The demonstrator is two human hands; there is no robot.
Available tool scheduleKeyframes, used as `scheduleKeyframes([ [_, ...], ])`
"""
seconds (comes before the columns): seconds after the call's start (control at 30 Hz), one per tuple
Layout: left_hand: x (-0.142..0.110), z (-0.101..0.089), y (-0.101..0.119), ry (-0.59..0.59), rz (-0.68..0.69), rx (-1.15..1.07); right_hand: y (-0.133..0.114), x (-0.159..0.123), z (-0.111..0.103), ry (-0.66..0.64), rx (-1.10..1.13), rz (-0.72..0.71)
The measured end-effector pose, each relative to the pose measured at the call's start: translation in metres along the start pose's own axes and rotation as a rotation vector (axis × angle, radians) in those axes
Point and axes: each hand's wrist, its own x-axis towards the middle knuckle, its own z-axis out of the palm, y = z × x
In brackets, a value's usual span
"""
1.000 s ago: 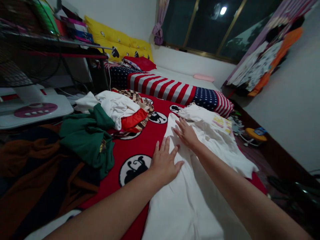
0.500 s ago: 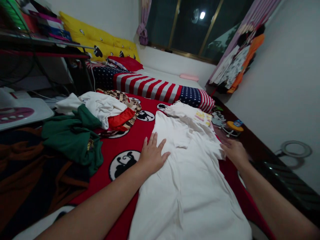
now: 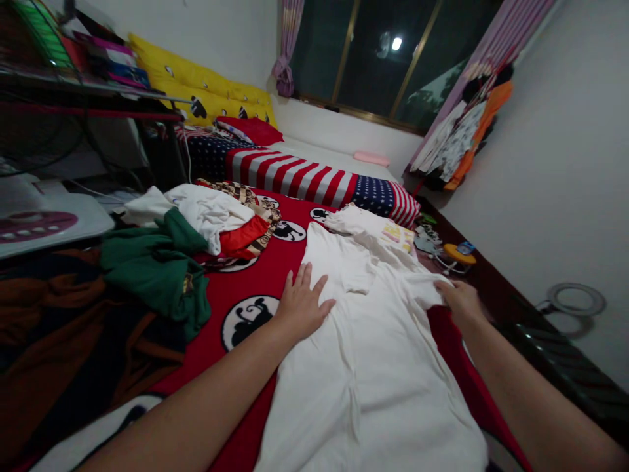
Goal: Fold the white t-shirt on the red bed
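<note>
Left hand: fingers spread wide and flat, palm down, pressing the left edge of the white T-shirt. Nothing gripped, just weight on the cloth. Thumb pointed right across the fabric toward the folded-in left sleeve.

Right hand: fingers closed on the shirt's right sleeve, pinching the fabric at the right edge of the bed. The exact finger wrap was hidden behind the back of the hand. The sleeve was pulled slightly taut between the shirt body and the hand.

The shirt lay face down or plain side up, can't tell which, stretched lengthwise on the red blanket with black-and-white round prints. Collar end pointed away from the person, hem end nearest the camera. Both forearms ran in from the bottom of the frame, one on each side of the shirt.

Just past the collar: another white garment with a yellow print, crumpled and touching the far end of the shirt.

Left of the shirt, apart from it: a pile of clothes with a green top nearest, a white piece on top, and red fabric tucked under it.

Further back: a stars-and-stripes blanket across the bed, then yellow pillows against the wall. A fan base stood at far left.
</note>
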Motion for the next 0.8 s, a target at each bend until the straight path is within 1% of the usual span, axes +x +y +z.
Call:
scheduleKeyframes([
  [0.07, 0.000, 0.001, -0.001, 0.004, 0.008, -0.010, -0.025, -0.001, 0.006, -0.028, 0.160, 0.071],
  [0.13, 0.000, 0.001, -0.003, 0.007, 0.022, -0.024, -0.056, -0.008, 0.016, -0.093, 0.244, 0.067],
  [0.2, 0.000, 0.000, -0.006, 0.011, 0.039, -0.040, -0.088, -0.024, 0.028, -0.237, 0.363, 0.034],
  [0.23, 0.000, -0.001, -0.007, 0.015, 0.046, -0.046, -0.102, -0.035, 0.034, -0.337, 0.413, 0.012],
  [0.27, -0.001, -0.002, -0.008, 0.018, 0.052, -0.052, -0.114, -0.047, 0.038, -0.501, 0.498, -0.006],
  [0.3, 0.000, -0.003, -0.009, 0.021, 0.055, -0.056, -0.122, -0.060, 0.040, -0.601, 0.538, -0.037],
  [0.37, 0.000, -0.004, -0.010, 0.024, 0.061, -0.061, -0.128, -0.082, 0.037, -0.710, 0.532, -0.115],
  [0.4, 0.000, -0.005, -0.011, 0.025, 0.064, -0.062, -0.126, -0.091, 0.031, -0.728, 0.491, -0.156],
  [0.47, 0.000, -0.006, -0.011, 0.027, 0.074, -0.065, -0.109, -0.105, 0.011, -0.741, 0.389, -0.208],
  [0.53, 0.001, -0.006, -0.011, 0.027, 0.080, -0.066, -0.080, -0.117, -0.016, -0.719, 0.283, -0.229],
  [0.6, 0.001, -0.006, -0.012, 0.028, 0.088, -0.061, -0.047, -0.130, -0.045, -0.653, 0.160, -0.241],
  [0.7, 0.002, -0.006, -0.011, 0.031, 0.099, -0.036, -0.002, -0.159, -0.084, -0.577, -0.031, -0.224],
  [0.8, 0.002, -0.005, -0.010, 0.022, 0.096, -0.005, 0.028, -0.193, -0.111, -0.564, -0.147, -0.147],
])
